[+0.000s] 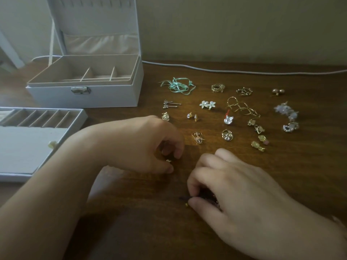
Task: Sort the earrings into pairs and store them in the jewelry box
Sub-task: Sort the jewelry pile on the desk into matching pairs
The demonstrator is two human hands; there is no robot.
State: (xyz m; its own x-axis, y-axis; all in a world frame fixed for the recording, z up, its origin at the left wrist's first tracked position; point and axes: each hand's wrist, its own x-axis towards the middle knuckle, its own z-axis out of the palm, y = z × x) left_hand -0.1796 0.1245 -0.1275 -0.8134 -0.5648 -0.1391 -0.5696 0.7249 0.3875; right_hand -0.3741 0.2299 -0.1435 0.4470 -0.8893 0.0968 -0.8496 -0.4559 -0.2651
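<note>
Earrings [228,117] lie in small pairs and clusters across the right half of a dark wooden counter [300,175], among them white flower studs [207,104], thin gold hooks [242,107], two round pearl-like studs [278,91], pale frosted drops [286,112] and yellow-green stones [260,142]. A tangle of mint-green ribbon [177,86] sits at the far-left corner of the spread, nearest the jewelry box [84,94], a white case standing open at the counter's left rear, its lid upright and its beige divided compartments showing. Its lift-out tray [41,119], with a row of narrow slots, rests in front of the box at the left edge, and a small pale piece [52,144] lies on the tray's flat grey part. In the foreground, two hands work close together on the bare wood below the spread: the left hand [142,145] is curled with fingertips pressed to the counter, a tiny gold piece [168,160] showing beneath them, though whether it is gripped cannot be told; the right hand [231,188] pinches a dark, reddish item [204,196] against the surface, a small gold bead [186,204] just beside its thumb. A white cable [234,71] runs along the back edge under the wall. Open wood remains to the right of and in front of the hands.
</note>
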